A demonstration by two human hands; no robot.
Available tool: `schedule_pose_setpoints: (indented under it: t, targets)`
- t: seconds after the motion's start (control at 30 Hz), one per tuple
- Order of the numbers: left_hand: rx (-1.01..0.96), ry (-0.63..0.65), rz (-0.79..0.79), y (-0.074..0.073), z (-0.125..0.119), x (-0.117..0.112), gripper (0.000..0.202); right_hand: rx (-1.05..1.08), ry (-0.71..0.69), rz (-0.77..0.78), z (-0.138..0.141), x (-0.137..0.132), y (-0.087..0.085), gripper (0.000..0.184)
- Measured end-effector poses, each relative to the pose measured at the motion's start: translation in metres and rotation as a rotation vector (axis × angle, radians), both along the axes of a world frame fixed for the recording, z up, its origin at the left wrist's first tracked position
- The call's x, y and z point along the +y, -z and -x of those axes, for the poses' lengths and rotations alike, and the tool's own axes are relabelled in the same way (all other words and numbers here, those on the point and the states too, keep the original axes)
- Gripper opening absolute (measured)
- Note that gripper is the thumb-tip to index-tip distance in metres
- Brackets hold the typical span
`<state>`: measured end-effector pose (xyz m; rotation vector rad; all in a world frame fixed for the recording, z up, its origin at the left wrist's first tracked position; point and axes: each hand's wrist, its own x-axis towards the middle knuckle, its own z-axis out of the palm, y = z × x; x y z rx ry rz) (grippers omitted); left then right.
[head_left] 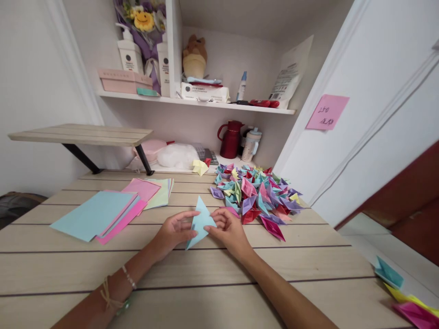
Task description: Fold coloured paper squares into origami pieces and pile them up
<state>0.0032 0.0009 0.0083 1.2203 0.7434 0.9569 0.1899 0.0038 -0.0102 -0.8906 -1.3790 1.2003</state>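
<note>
Light blue folded paper point(202, 219) is between the two hands, above the tabletop point(206, 278), one point up and away, the other down toward the wearer's left; can't tell if it touches the wood. Left hand point(173, 230) has its left edge pinched, thumb low, index finger higher. Right hand point(230, 230) is also closed on it, thumb on the near face, fingers partly behind. Right of the grip and farther back: big heap of folded paper boats point(248, 187), mixed purple, red, pink, teal. A magenta boat point(272, 227) lies at its near edge. Left of the grip: loose flat sheets, light blue sheet point(98, 212) nearest, pink sheet point(142, 187) and pale green sheets point(161, 196) beyond. Straight past the grip: pale yellow folded piece point(200, 167) at the table's back edge. Behind the heap: red jug point(232, 139) and speckled cup point(251, 145), side by side. Far right of the grip, nearer the wearer: teal boat point(388, 273), with yellow and magenta folded pieces just beside. Bead bracelet point(128, 277) on left wrist.
</note>
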Motion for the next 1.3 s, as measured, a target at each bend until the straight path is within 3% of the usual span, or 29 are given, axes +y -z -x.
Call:
schedule_pose_setpoints:
  t: [0.13,0.3,0.57,0.9,1.13,1.3]
  targets:
    - [0.005,-0.060,-0.043,0.0028,-0.0018,0.0028,0.049,0.047,0.009,0.061,0.0009,0.0003,-0.0018,0.051]
    - [0.004,-0.125,-0.028,0.0045,-0.0006,0.0060,0.066,-0.028,-0.073,0.099,0.0002,0.0003,-0.0015,0.032]
    - [0.115,-0.110,0.059,0.0058,-0.0022,0.0057,0.033,-0.060,-0.097,0.054,-0.0009,0.0009,-0.0021,0.033]
    - [0.133,-0.091,0.068,0.0014,-0.0036,0.0027,0.022,0.009,-0.154,0.132,-0.0021,0.0042,0.0023,0.036]
    - [0.129,-0.112,0.059,0.0035,-0.0022,0.0038,0.020,-0.044,-0.129,0.076,-0.0021,0.0023,0.0012,0.039]
    - [0.092,-0.020,0.080,0.0036,-0.0031,0.0023,0.026,-0.091,-0.027,0.026,-0.0016,0.0022,0.0020,0.036]
